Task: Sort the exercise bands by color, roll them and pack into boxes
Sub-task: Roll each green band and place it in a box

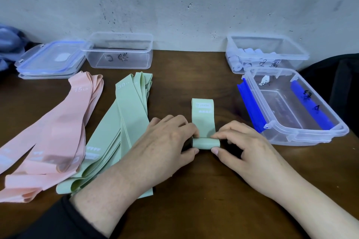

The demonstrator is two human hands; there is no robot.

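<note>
Our left hand (171,137) hides the green pile's (124,122) near edge; both it and our right hand (239,143) pinch 1 half-rolled green band (204,122) beside the blue-latched box (303,134).

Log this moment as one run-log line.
step: rolling green band | left hand: pinches roll | right hand: pinches roll | near right box: no bands | green pile: unrolled

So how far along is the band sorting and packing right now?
Done: pale blue rolls sit in the far right box, and the pink pile and green pile lie apart. In hand: the left hand and right hand are rolling one green band. Left: both piles, with the near right box and far left box holding no bands.
</note>
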